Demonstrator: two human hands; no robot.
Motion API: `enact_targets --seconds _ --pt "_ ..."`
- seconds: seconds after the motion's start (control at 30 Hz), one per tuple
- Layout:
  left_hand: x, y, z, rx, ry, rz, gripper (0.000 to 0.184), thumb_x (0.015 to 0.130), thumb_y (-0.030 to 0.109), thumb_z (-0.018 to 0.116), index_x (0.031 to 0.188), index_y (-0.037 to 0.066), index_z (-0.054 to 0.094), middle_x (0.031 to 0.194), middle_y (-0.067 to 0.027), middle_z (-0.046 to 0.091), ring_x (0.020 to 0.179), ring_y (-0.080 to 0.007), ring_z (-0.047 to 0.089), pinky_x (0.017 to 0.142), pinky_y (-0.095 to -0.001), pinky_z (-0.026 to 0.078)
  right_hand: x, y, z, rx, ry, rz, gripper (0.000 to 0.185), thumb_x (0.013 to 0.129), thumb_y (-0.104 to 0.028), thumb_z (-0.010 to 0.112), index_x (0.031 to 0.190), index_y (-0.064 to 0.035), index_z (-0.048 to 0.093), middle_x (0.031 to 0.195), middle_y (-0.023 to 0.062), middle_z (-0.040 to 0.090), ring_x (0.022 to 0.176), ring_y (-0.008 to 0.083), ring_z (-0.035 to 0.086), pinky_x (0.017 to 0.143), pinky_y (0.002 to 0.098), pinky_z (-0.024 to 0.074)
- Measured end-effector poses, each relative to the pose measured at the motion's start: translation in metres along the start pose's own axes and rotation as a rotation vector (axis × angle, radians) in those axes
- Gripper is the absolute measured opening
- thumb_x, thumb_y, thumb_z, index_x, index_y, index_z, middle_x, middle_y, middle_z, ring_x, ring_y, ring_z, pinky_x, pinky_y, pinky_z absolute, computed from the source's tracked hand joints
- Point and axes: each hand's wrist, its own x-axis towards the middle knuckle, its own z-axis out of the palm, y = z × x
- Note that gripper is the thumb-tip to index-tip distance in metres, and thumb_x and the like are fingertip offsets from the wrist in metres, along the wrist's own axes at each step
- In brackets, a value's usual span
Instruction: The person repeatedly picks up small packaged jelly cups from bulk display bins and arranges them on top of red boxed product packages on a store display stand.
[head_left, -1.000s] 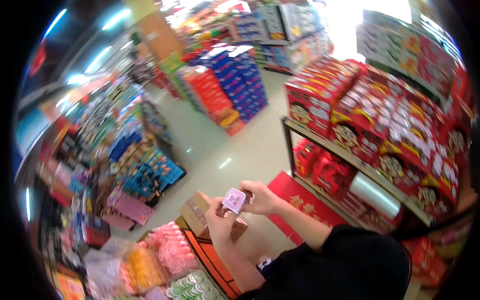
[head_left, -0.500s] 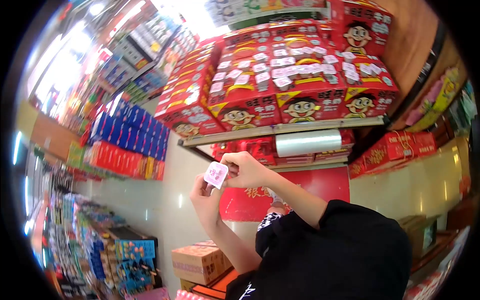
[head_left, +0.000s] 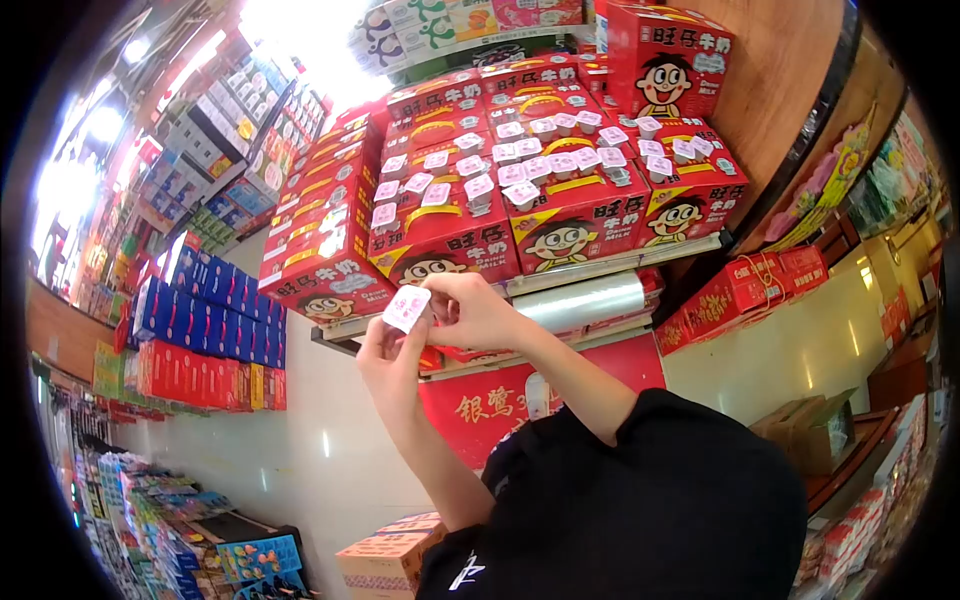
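A small cup with a white and pink printed lid (head_left: 407, 308) is held in front of the body, lid facing up. My left hand (head_left: 392, 362) grips it from below and the left side, fingers curled round it. My right hand (head_left: 468, 312) is closed at the cup's right edge, thumb and fingers pressed together there. Beyond the hands, red milk boxes (head_left: 440, 240) stand on a shelf. Many similar small cups (head_left: 520, 193) with pink and white lids lie on top of the boxes.
Below the boxes, a clear plastic roll (head_left: 580, 302) lies on the lower shelf. A red carton (head_left: 490, 405) is on the floor beneath. Cardboard boxes stand at the bottom (head_left: 385, 560) and right (head_left: 810, 430). Blue cartons (head_left: 210, 310) are stacked at the left.
The view has swung from the aisle toward the shelf of red boxes, which now lies closer ahead. Both hands keep hold of the cup, now in front of the shelf's edge.
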Motion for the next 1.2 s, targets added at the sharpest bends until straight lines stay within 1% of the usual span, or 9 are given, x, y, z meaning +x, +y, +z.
enact_targets --seconds 0.07,0.2,0.47,0.6,0.7,0.73,0.83,1.03,1.2 --pt "0.008 0.007 -0.004 -0.007 0.072 0.019 0.024 0.083 -0.003 0.069 0.106 -0.003 0.061 0.099 -0.0053 0.065 0.090 -0.0099 0.060 0.077 -0.0248 0.048 0.014 0.004 0.011 0.002 0.015 -0.108 0.031 0.071 -0.016 0.077 0.091 -0.0005 0.060 0.063 0.0019 0.049 0.057 0.0090 0.048 0.054 0.0263 0.0421" --pt "0.030 0.017 -0.023 0.013 0.070 0.067 0.026 0.081 -0.004 0.072 0.105 -0.004 0.062 0.098 -0.0048 0.063 0.090 -0.0102 0.060 0.080 -0.0259 0.049 0.042 0.007 0.026 -0.074 0.040 -0.263 0.027 0.074 -0.012 0.075 0.092 -0.0009 0.059 0.062 -0.0009 0.047 0.057 0.0057 0.046 0.053 0.0242 0.0412" --pt "0.090 -0.001 -0.019 0.116 -0.031 0.188 0.032 0.074 -0.004 0.077 0.104 -0.002 0.064 0.100 -0.0020 0.057 0.088 -0.0102 0.060 0.075 -0.0247 0.050 0.082 0.035 0.014 0.073 0.092 -0.160 0.027 0.073 -0.008 0.076 0.092 -0.0006 0.058 0.068 -0.0031 0.049 0.064 0.0011 0.040 0.053 0.0217 0.0376" --pt "0.119 -0.004 -0.009 0.070 -0.088 0.136 0.038 0.076 -0.005 0.075 0.112 -0.003 0.062 0.105 -0.0058 0.063 0.102 -0.0151 0.061 0.091 -0.0292 0.049 0.102 0.050 0.003 0.086 0.159 -0.151 0.025 0.073 -0.012 0.073 0.089 -0.0017 0.057 0.059 -0.0014 0.038 0.054 0.0068 0.036 0.050 0.0271 0.0346" --pt "0.145 -0.013 0.003 0.085 -0.165 0.156 0.039 0.076 -0.004 0.076 0.112 -0.004 0.062 0.106 -0.0073 0.063 0.103 -0.0158 0.061 0.091 -0.0292 0.049 0.113 0.070 -0.015 0.015 0.172 -0.132 0.027 0.076 -0.003 0.075 0.097 -0.0011 0.058 0.081 -0.0042 0.056 0.071 -0.0003 0.046 0.061 0.0192 0.0429" --pt "0.152 -0.017 0.013 0.078 -0.175 0.202 0.044 0.071 -0.002 0.078 0.112 -0.002 0.061 0.105 -0.0039 0.060 0.089 -0.0108 0.061 0.074 -0.0259 0.050 0.113 0.072 -0.024 0.021 0.170 -0.033 0.029 0.076 -0.002 0.076 0.098 -0.0017 0.057 0.085 -0.0034 0.058 0.079 0.0006 0.052 0.068 0.0205 0.0469" --pt "0.172 -0.025 0.051 -0.001 -0.194 0.205 0.049 0.070 -0.001 0.080 0.114 -0.001 0.059 0.105 -0.0046 0.061 0.089 -0.0106 0.061 0.075 -0.0258 0.049 0.116 0.089 -0.046 0.079 0.404 -0.132 0.025 0.073 -0.006 0.075 0.089 -0.0038 0.056 0.065 -0.0051 0.042 0.061 0.0022 0.036 0.053 0.0234 0.0348" --pt "0.183 -0.060 0.156 -0.178 -0.574 0.091 0.039 0.072 -0.006 0.073 0.109 -0.001 0.060 0.100 -0.0055 0.065 0.090 -0.0125 0.063 0.076 -0.0259 0.050 0.057 0.096 -0.127 0.177 0.756 -0.085 0.040 0.074 -0.004 0.081 0.098 -0.0086 0.049 0.095 -0.0018 0.059 0.090 0.0039 0.058 0.075 0.0228 0.0485" --pt "0.154 -0.066 0.240 -0.254 -0.776 -0.046 0.037 0.076 -0.003 0.072 0.112 -0.002 0.061 0.098 -0.0061 0.065 0.088 -0.0109 0.062 0.075 -0.0247 0.051 -0.005 0.085 -0.179 -0.085 1.028 0.022 0.039 0.076 -0.004 0.078 0.104 -0.0069 0.050 0.096 0.0002 0.062 0.089 0.0052 0.059 0.075 0.0226 0.0492"
